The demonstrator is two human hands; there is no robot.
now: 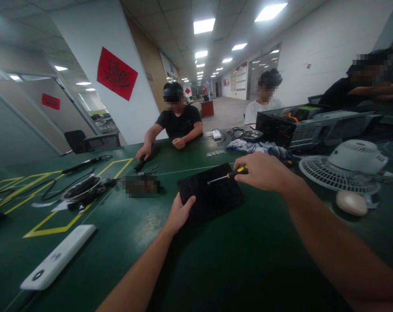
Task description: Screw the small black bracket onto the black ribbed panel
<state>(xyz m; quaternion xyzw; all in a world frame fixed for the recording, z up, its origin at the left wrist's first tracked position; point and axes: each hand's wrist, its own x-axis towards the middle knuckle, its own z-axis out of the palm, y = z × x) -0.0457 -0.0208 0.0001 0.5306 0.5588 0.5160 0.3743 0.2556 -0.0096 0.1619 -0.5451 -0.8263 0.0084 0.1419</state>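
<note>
My left hand (181, 212) grips the near left edge of a flat black rectangular object (212, 197), with the thumb on top and the other fingers hidden beneath. What kind of thing this black object is, I cannot make out. In my right hand (264, 171) is a screwdriver (238, 172) with a yellow and black handle. Its thin metal shaft points left over the black object, and something small and light shows at the tip. Whether the tip touches the surface, I cannot tell.
On the green table (125, 268), a white power strip (58, 258) lies at front left. Cables and a round-rimmed item (82, 188) lie beyond it. To the right are a fan part (352, 162), a computer mouse (352, 203) and an opened computer case (294, 128). Other people sit around.
</note>
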